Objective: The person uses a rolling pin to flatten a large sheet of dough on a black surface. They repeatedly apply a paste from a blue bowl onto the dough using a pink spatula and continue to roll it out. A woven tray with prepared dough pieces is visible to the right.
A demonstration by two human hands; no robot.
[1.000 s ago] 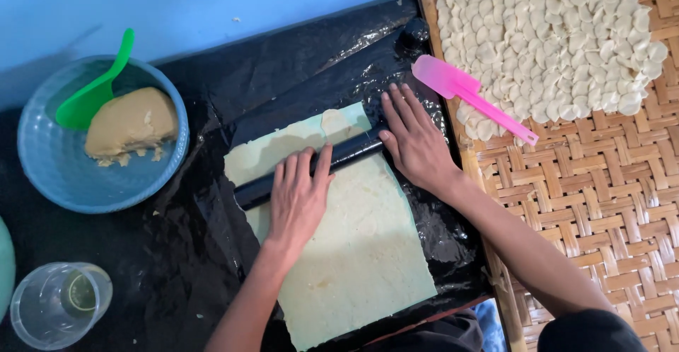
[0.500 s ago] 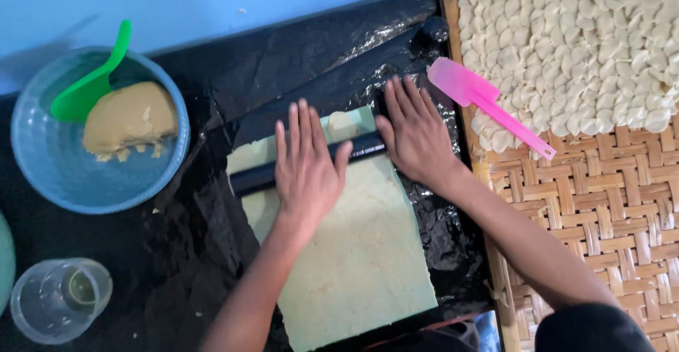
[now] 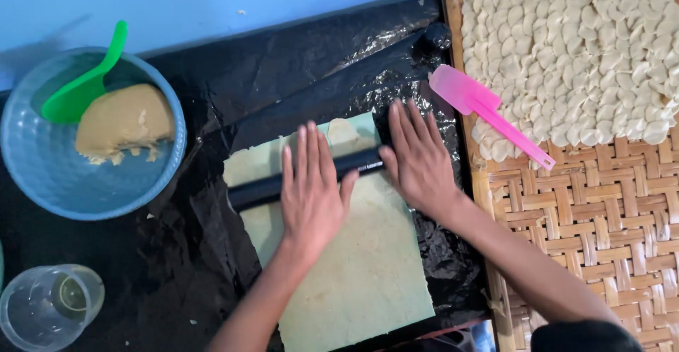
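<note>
A flat pale sheet of dough (image 3: pixel 353 267) lies on black plastic sheeting (image 3: pixel 283 69). A black rolling pin (image 3: pixel 254 191) lies across the dough's far part. My left hand (image 3: pixel 311 196) rests flat on the pin with fingers spread. My right hand (image 3: pixel 417 157) presses palm down on the pin's right end, fingers apart. Both hands lie on top of the pin rather than around it.
A blue bowl (image 3: pixel 28 175) at left holds a lump of tan dough (image 3: pixel 124 122) and a green spatula (image 3: pixel 85 83). A clear plastic cup (image 3: pixel 49 306) stands at lower left. At right, a woven bamboo tray (image 3: pixel 608 210) carries several small dough pieces (image 3: pixel 580 48) and a pink spatula (image 3: pixel 488 111).
Both hands and the rolling pin have slid toward me over the dough, leaving more of the sheet's far strip uncovered. The view has shifted a little.
</note>
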